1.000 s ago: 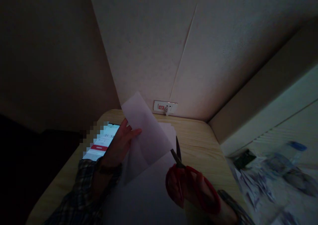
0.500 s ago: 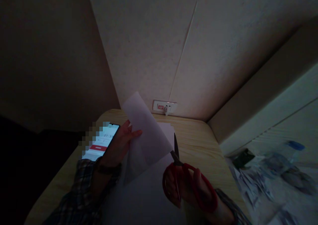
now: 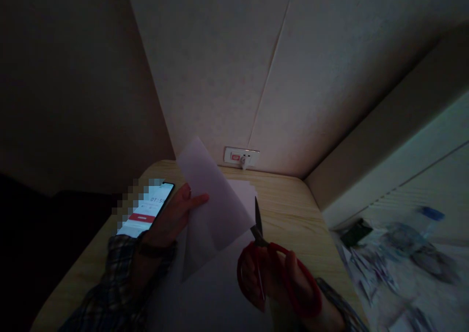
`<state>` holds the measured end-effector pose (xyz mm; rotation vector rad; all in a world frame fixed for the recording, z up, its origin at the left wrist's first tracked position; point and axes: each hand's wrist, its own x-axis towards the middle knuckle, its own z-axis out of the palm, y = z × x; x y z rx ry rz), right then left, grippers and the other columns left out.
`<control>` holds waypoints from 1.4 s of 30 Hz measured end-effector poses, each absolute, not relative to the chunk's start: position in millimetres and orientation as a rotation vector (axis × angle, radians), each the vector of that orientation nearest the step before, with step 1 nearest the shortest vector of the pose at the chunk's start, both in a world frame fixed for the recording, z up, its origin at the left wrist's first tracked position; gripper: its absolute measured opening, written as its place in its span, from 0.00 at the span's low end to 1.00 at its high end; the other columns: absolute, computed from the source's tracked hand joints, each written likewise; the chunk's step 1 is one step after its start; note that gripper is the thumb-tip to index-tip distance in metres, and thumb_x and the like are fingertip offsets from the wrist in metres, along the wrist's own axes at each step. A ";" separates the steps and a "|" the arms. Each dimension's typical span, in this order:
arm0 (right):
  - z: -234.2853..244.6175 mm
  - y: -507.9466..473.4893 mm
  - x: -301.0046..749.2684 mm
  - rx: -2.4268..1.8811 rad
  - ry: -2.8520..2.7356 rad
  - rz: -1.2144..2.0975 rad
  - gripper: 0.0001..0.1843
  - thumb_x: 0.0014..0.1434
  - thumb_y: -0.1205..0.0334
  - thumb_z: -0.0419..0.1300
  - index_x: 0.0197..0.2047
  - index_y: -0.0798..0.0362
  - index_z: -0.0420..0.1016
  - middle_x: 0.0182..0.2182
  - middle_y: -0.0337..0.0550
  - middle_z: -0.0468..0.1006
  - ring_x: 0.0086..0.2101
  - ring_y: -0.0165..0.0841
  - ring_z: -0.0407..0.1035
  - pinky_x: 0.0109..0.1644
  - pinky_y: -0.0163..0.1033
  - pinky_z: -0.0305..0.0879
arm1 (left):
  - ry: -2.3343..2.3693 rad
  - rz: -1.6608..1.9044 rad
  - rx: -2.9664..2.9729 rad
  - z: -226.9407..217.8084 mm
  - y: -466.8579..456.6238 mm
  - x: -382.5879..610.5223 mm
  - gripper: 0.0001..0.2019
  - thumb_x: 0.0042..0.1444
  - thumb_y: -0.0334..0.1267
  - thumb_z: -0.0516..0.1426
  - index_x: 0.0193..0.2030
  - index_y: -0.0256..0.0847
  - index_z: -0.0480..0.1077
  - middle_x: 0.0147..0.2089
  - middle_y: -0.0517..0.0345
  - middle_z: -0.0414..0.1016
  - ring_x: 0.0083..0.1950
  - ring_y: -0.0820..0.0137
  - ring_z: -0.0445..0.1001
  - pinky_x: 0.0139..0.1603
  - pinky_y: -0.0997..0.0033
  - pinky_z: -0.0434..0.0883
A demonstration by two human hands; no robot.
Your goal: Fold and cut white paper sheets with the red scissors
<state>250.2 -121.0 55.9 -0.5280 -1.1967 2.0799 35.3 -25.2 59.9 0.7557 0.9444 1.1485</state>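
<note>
My left hand point(image 3: 179, 212) pinches a folded sheet of white paper point(image 3: 223, 205) by its left side, the thumb lying on the near face. The sheet is held up and tilted above more white paper point(image 3: 220, 298) on the table. Red-handled scissors point(image 3: 259, 241) are in my right hand point(image 3: 271, 278), fingers through the loops. Their blades are spread apart at the sheet's right corner, one of them meeting the paper edge. Whether any cut runs into the sheet is too dim to tell.
A lit phone point(image 3: 148, 210) lies on the wooden table point(image 3: 286, 210), left of my left wrist. A wall socket point(image 3: 242, 157) with a plug sits behind the table. On the right, lower down, are a blue-capped plastic bottle point(image 3: 410, 234) and scattered wrappers point(image 3: 370, 273).
The scissor blades and handles are slightly wider apart. Both hands and the paper keep nearly the same places, while the whole view shifts a little.
</note>
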 end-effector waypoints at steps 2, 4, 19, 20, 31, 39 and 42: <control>54.1 -121.3 248.6 -0.518 -1.121 2.021 0.39 0.51 0.29 0.35 0.34 0.57 0.66 0.24 0.42 0.63 0.24 0.29 0.57 0.28 0.36 0.56 | 0.950 1.137 0.740 61.3 -25.6 36.4 0.16 0.42 0.31 0.64 0.40 0.40 0.69 0.38 0.57 0.79 0.41 0.64 0.77 0.39 0.72 0.73; 53.9 -121.2 247.0 -0.499 -1.055 1.986 0.38 0.50 0.29 0.39 0.33 0.58 0.66 0.24 0.42 0.63 0.23 0.28 0.57 0.28 0.35 0.55 | 0.932 1.136 0.720 62.1 -25.4 37.7 0.16 0.41 0.31 0.64 0.39 0.39 0.68 0.38 0.57 0.78 0.40 0.65 0.77 0.38 0.72 0.74; 61.2 -124.9 254.9 -0.523 -1.033 2.051 0.36 0.52 0.30 0.39 0.34 0.58 0.67 0.25 0.42 0.63 0.25 0.29 0.57 0.29 0.36 0.55 | 0.967 1.140 0.715 63.0 -24.0 32.1 0.14 0.42 0.30 0.63 0.38 0.38 0.69 0.36 0.56 0.79 0.40 0.64 0.77 0.36 0.73 0.74; 64.1 -125.4 255.8 -0.538 -1.041 2.051 0.36 0.52 0.31 0.40 0.34 0.57 0.67 0.25 0.42 0.62 0.25 0.29 0.57 0.30 0.36 0.56 | 0.956 1.138 0.714 62.5 -23.9 31.9 0.14 0.42 0.30 0.63 0.38 0.38 0.70 0.36 0.56 0.79 0.40 0.64 0.77 0.36 0.73 0.74; 64.5 -126.5 257.1 -0.562 -1.077 2.036 0.35 0.53 0.32 0.38 0.33 0.57 0.66 0.25 0.42 0.62 0.27 0.30 0.57 0.32 0.37 0.56 | 0.868 1.145 0.660 62.3 -27.7 35.6 0.15 0.41 0.33 0.64 0.38 0.38 0.69 0.35 0.58 0.78 0.39 0.64 0.77 0.38 0.70 0.74; 70.6 -123.7 252.1 -0.539 -1.095 2.019 0.36 0.52 0.31 0.40 0.33 0.57 0.66 0.26 0.43 0.63 0.26 0.29 0.57 0.31 0.36 0.56 | 0.895 1.098 0.670 63.2 -30.6 37.3 0.19 0.36 0.29 0.66 0.38 0.39 0.69 0.37 0.58 0.79 0.41 0.64 0.76 0.40 0.70 0.74; 80.6 -122.8 253.1 -0.552 -1.104 2.037 0.35 0.52 0.31 0.41 0.33 0.56 0.66 0.27 0.42 0.64 0.26 0.29 0.57 0.31 0.37 0.56 | 0.896 1.064 0.692 65.1 -31.3 37.2 0.19 0.36 0.28 0.66 0.38 0.38 0.69 0.37 0.56 0.79 0.41 0.63 0.76 0.39 0.70 0.74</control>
